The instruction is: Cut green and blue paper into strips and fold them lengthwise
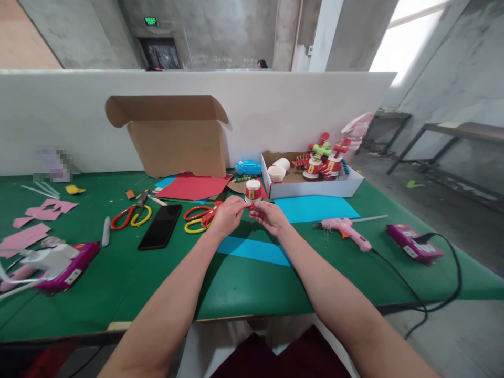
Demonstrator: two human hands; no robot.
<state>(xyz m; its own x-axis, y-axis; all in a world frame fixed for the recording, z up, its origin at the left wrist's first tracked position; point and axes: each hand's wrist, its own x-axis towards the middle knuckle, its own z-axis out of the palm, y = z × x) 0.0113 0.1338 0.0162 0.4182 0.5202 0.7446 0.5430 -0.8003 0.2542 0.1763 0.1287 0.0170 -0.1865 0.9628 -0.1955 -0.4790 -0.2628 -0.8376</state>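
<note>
Left hand (226, 215) and right hand (271, 216) meet over the table (244, 286), each pinching one end of a small red strip (251, 206), lifted clear, probably to keep it taut. Cup (252, 190) stands just behind it. Scissors (196, 219) lie by the left hand, within reach.

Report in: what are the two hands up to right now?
Status: left hand and right hand both pinch a small red piece over green table. Just behind, a paper cup. Beside left hand, scissors.
</note>
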